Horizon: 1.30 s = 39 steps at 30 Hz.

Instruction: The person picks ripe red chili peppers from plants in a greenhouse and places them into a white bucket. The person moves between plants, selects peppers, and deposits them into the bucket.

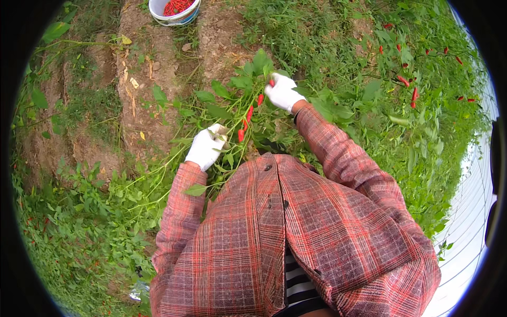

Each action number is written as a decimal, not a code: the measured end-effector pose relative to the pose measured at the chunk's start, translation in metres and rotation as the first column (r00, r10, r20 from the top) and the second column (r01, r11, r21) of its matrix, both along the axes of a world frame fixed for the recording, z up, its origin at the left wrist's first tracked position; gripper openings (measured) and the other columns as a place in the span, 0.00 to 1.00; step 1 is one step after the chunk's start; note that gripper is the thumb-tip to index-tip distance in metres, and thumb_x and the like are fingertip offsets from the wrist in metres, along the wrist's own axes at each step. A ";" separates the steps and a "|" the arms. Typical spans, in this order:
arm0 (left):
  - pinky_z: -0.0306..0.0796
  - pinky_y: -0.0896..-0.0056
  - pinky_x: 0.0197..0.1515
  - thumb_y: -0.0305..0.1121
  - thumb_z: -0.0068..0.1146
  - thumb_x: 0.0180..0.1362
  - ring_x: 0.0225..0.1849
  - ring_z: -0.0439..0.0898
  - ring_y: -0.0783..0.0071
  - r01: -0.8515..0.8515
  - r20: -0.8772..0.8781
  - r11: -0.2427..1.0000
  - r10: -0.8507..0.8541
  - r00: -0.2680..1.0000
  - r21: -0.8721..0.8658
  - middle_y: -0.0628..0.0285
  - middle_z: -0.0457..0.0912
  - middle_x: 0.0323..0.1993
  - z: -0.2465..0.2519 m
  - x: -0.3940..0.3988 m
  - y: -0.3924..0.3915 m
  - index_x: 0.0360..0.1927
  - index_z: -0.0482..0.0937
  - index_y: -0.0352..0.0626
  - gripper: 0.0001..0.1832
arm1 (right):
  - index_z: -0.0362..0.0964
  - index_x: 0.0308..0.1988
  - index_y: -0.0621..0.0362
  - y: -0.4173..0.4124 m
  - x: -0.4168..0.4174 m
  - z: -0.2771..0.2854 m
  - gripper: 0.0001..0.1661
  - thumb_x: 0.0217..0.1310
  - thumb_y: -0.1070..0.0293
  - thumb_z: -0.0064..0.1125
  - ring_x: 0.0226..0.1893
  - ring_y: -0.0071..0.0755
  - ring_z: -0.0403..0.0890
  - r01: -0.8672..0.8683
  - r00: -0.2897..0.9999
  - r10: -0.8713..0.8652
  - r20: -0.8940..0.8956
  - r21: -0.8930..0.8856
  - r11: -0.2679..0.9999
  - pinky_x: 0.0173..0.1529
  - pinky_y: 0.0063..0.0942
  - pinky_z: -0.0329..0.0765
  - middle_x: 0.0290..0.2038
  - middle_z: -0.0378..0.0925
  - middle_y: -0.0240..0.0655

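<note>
In front of my jacket, a pepper plant (237,107) leans with several red chili peppers (249,114) hanging in a line along its stem. My right hand (283,92), in a white knit glove, is at the upper part of the plant, its fingers closed on a red chili pepper (271,83). Lower and to the left is my left hand (206,146), gloved the same way. Its fingers curl in among the stems and leaves, left of the lowest hanging pepper; whatever is inside them is hidden.
A white bucket (158,12) holding red chili peppers (177,6) stands on the bare soil (136,79) ahead. Pepper plants with red fruit (414,97) grow at right, more foliage (87,214) at lower left. White plastic sheeting (467,190) curves along the right edge.
</note>
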<state>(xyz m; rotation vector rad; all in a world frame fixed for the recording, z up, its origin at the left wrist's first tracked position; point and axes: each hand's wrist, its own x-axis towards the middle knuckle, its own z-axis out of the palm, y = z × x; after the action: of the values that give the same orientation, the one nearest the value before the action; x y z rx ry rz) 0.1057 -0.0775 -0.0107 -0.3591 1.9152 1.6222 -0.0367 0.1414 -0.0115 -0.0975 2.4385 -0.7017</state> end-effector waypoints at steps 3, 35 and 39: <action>0.66 0.79 0.33 0.25 0.48 0.51 0.29 0.70 0.80 -0.025 0.039 1.000 0.024 0.999 0.016 0.63 0.75 0.30 0.002 -0.003 -0.001 0.41 0.72 0.32 0.13 | 0.65 0.36 0.64 -0.009 0.001 0.008 0.28 0.43 0.52 0.60 0.35 0.49 0.76 -0.312 0.950 0.299 0.090 0.279 0.908 0.41 0.36 0.73 0.31 0.75 0.50; 0.65 0.81 0.28 0.26 0.47 0.54 0.23 0.69 0.82 -0.040 0.115 0.996 0.030 0.993 0.084 0.65 0.74 0.23 0.018 -0.022 -0.007 0.43 0.71 0.33 0.12 | 0.64 0.24 0.56 -0.011 0.056 -0.019 0.13 0.58 0.61 0.49 0.11 0.18 0.57 0.850 0.448 -0.325 0.833 -0.284 0.443 0.12 0.17 0.50 0.14 0.61 0.27; 0.65 0.80 0.28 0.26 0.47 0.54 0.23 0.69 0.82 -0.056 0.068 0.996 0.052 0.996 0.069 0.64 0.75 0.24 0.008 -0.017 -0.007 0.43 0.71 0.33 0.12 | 0.65 0.23 0.56 -0.017 0.059 -0.036 0.13 0.57 0.61 0.51 0.09 0.19 0.56 0.859 0.434 -0.314 0.844 -0.282 0.428 0.11 0.18 0.50 0.13 0.61 0.28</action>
<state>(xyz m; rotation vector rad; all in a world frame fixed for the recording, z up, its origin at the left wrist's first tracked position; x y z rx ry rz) 0.0890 -0.0849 -0.0023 -0.4333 1.8087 1.6872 0.0223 0.1245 -0.0475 0.7728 1.2515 -1.6556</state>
